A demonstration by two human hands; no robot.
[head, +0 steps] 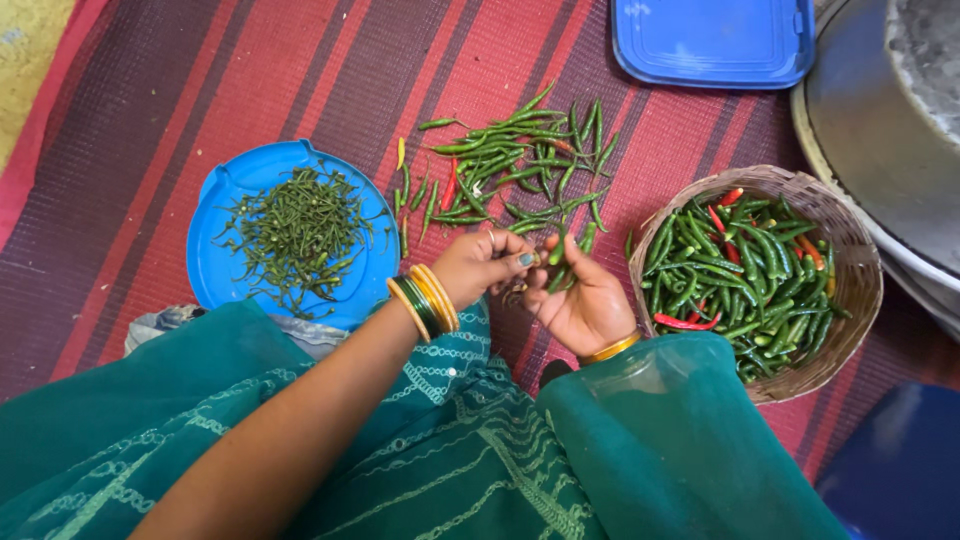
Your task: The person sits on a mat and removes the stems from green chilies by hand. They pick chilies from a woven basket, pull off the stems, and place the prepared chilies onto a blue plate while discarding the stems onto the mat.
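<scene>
Head view: looking straight down at a lap in green cloth, both hands busy over the mat.
Mat (330, 70): red and maroon stripes, under everything.
Basket (858, 290): woven, just right of the right hand, full of green chillies with a few red ones.
Plate (215, 265): blue, left of the left hand, heaped with thin green stems.
Lid (712, 38): blue, top edge, well away from the hands.
Pile (510, 160): loose chillies on the mat, just beyond the fingers.
Right hand (585, 300): palm up, fingers curled round a small bunch of chillies.
Left hand (482, 265): fingertips pinched together at the near end of that bunch.
Chilli (558, 250): lies between the two hands, long axis running away from the body, toward the pile; both hands touch it.
</scene>
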